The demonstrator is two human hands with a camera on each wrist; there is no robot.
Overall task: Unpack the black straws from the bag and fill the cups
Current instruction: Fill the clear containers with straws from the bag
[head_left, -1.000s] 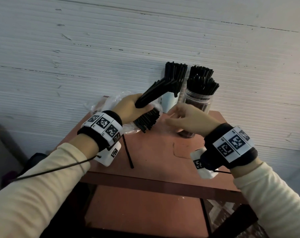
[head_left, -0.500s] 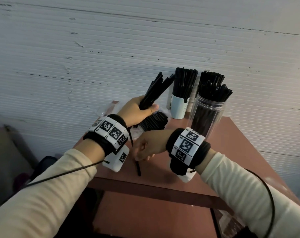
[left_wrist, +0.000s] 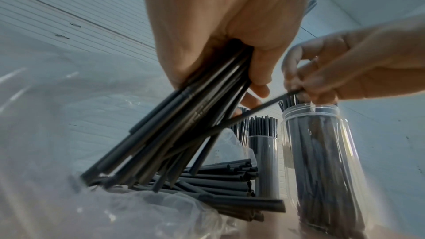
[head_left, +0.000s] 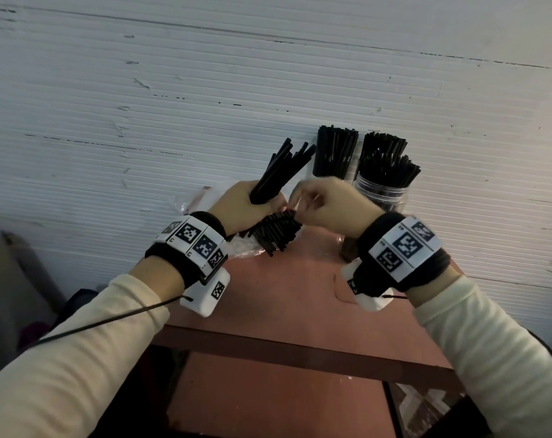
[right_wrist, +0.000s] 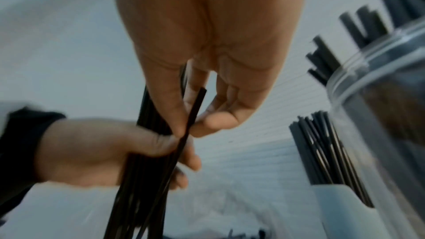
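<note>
right hand [head_left: 328,207] raised from table, pinching single straw [right_wrist: 193,115], left hand [head_left: 239,207] clenched round straw bundle [head_left: 284,165]

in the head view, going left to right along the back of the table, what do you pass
Plastic bag → left hand gripping a bundle of straws → right hand → clear jar packed with straws.
</note>
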